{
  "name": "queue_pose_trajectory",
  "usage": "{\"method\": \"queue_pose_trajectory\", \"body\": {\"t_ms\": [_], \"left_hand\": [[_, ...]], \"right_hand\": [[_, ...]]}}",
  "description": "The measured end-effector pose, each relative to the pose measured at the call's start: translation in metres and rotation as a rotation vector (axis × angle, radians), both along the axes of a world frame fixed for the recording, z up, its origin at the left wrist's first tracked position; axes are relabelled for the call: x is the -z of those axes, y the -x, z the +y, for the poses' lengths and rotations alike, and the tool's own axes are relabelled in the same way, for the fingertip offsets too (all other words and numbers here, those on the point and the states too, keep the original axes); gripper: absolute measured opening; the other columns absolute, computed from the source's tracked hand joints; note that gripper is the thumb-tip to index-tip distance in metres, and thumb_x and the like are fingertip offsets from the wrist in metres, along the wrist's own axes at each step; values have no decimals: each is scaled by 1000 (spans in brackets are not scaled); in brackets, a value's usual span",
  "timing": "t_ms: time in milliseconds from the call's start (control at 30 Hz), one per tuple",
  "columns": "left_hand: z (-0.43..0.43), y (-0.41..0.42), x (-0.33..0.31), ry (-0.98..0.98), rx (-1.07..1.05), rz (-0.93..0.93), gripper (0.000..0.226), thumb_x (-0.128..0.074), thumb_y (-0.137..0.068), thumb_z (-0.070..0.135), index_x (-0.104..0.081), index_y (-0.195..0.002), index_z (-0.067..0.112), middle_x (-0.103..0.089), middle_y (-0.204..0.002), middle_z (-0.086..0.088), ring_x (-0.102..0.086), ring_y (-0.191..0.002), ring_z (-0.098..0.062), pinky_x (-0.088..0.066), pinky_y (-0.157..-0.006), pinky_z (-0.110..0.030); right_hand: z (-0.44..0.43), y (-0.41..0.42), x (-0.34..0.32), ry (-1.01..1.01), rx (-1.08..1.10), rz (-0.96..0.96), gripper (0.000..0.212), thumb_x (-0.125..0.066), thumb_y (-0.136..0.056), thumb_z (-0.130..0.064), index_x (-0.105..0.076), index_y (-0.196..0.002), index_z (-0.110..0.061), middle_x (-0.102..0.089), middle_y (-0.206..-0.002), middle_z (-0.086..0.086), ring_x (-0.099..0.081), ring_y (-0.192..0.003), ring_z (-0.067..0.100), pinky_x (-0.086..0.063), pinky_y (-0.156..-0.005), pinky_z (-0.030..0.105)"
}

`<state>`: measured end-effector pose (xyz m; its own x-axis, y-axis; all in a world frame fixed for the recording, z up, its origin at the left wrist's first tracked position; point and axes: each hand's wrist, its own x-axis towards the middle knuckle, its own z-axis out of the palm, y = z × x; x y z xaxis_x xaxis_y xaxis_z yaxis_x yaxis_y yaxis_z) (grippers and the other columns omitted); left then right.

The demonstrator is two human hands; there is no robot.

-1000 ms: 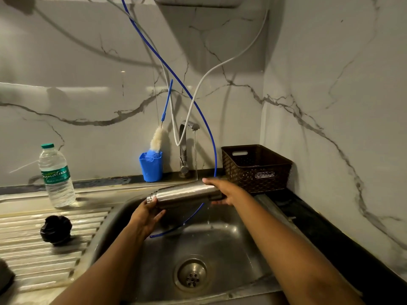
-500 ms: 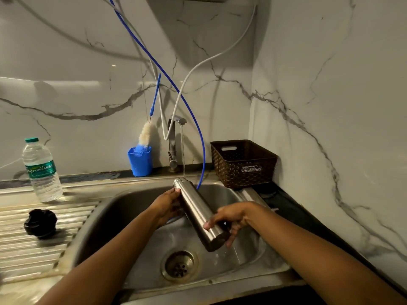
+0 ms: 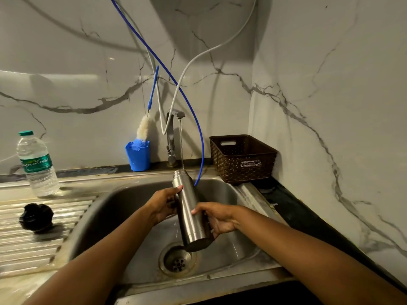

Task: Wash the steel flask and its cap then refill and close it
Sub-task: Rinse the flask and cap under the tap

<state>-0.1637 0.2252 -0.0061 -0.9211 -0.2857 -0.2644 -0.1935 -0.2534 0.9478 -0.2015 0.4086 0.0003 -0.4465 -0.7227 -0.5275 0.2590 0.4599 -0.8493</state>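
Over the stainless steel sink basin (image 3: 114,208), the cylindrical brushed-steel flask (image 3: 190,208) is held in both hands. It is tilted, with its open mouth up under the curved metal tap (image 3: 172,137) and its base low, above the round drain (image 3: 177,259). A thin stream of water (image 3: 181,146) falls from the tap and meets the top of the flask. The angle seems chosen to catch that stream at the mouth, though I cannot tell whether the water goes inside or runs down the outside.

The left grip (image 3: 164,204) is closed round the upper body from the left, fingers wrapped on the steel. This likely steadies and aims the mouth. The right grip (image 3: 218,219) clasps the lower body from the right, thumb in front and fingers behind, probably to take the weight and turn the wet metal.

The knobbly black cap (image 3: 36,217) lies well apart on the ribbed steel drainboard (image 3: 44,238) of the desk, so it appears not yet washed. A clear plastic water bottle with a green label (image 3: 37,164) stands behind the cap. A white-bristled bottle brush (image 3: 143,128) rests in a blue plastic cup (image 3: 138,155) beside the tap, within reach for scrubbing. A dark brown woven-plastic basket (image 3: 242,158) sits in the right corner. I judge this to be the rinsing stage, with the refill and closing to come.
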Motion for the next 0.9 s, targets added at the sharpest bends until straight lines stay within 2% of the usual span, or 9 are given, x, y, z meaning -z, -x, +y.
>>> {"method": "queue_pose_trajectory", "body": {"t_ms": [67,167,333,433,567,667,733,800,900], "left_hand": [[0,0,-1,-18,12,8,59,-64,-85,26,-38,-133,5,-53,-119,-20,-57,-105,-33,-50,-74,-38],[2,3,-2,35,43,-36,68,-63,-86,35,-36,-138,2,-54,-119,-20,-57,-106,-34,-50,-75,-38],[9,4,-2,142,54,-98,77,-70,-79,41,-37,-136,1,-55,-105,-16,-58,-96,-30,-53,-77,-40],[7,3,-3,88,42,-77,79,-72,-76,34,-35,-138,0,-55,-111,-18,-58,-98,-32,-52,-70,-39],[4,4,-2,23,44,-41,73,-68,-80,34,-34,-138,4,-53,-118,-20,-57,-103,-34,-51,-70,-40],[4,7,-1,43,53,-53,76,-69,-79,38,-36,-138,4,-54,-118,-20,-57,-105,-34,-52,-78,-41],[5,8,-1,139,46,-68,80,-71,-75,45,-39,-136,5,-56,-116,-18,-58,-104,-32,-52,-77,-40],[4,8,-2,164,25,-67,83,-74,-73,44,-38,-136,3,-56,-115,-18,-58,-103,-32,-53,-78,-41],[2,5,-3,73,19,-38,82,-74,-73,34,-35,-138,2,-55,-113,-19,-58,-100,-33,-53,-74,-40]], "right_hand": [[-4,-1,3,37,59,43,59,-56,-88,-25,-29,-139,-14,-48,-120,13,-48,-113,32,-41,-97,54],[-10,-4,2,46,120,120,66,-64,-84,-32,-30,-139,-16,-51,-120,13,-54,-106,29,-48,-90,50],[-15,-8,6,-125,139,442,87,-70,-76,-47,-20,-143,-20,-50,-129,10,-53,-102,21,-49,-74,34],[-15,-7,7,-80,138,309,89,-69,-74,-53,-24,-142,-20,-48,-131,12,-52,-111,26,-50,-86,42],[-9,-4,2,46,78,35,63,-61,-83,-41,-35,-136,-18,-49,-127,15,-51,-114,32,-43,-97,55],[-13,-6,4,35,124,179,68,-65,-83,-35,-30,-138,-16,-51,-122,13,-55,-107,29,-49,-91,50],[-17,-9,5,-18,161,324,79,-69,-77,-45,-27,-139,-19,-53,-120,10,-57,-104,25,-53,-82,42],[-21,-9,9,-60,179,415,90,-70,-72,-54,-22,-142,-22,-53,-125,9,-56,-107,24,-52,-83,39],[-20,-7,10,-17,166,269,88,-67,-71,-61,-27,-140,-23,-52,-128,11,-54,-113,28,-49,-91,48]]}}
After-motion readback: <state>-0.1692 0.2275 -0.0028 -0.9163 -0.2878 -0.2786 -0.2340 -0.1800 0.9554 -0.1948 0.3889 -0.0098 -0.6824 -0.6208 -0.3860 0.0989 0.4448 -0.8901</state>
